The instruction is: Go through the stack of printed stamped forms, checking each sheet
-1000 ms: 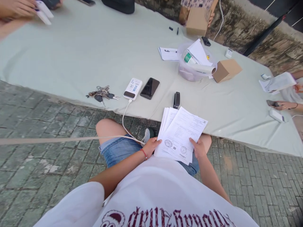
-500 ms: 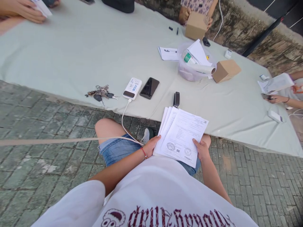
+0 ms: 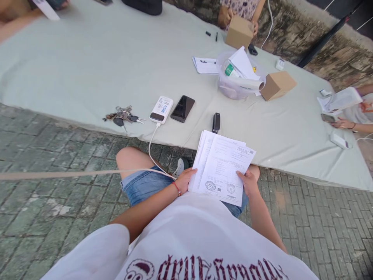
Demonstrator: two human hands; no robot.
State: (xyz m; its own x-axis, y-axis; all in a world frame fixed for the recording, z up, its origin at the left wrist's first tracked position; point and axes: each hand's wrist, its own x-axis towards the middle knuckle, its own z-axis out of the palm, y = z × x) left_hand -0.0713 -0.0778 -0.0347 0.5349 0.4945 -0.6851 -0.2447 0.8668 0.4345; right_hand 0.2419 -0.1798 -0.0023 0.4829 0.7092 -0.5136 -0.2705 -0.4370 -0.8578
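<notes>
The papers, fanned out a moment ago, now sit squarer over the lap by the surface, left hand and right hand each with fingers closed on a bottom corner, and the print is too small to read.

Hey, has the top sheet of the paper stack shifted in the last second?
Yes. The top sheet has turned to line up with the stack under it, judged against the stapler on the table.
</notes>
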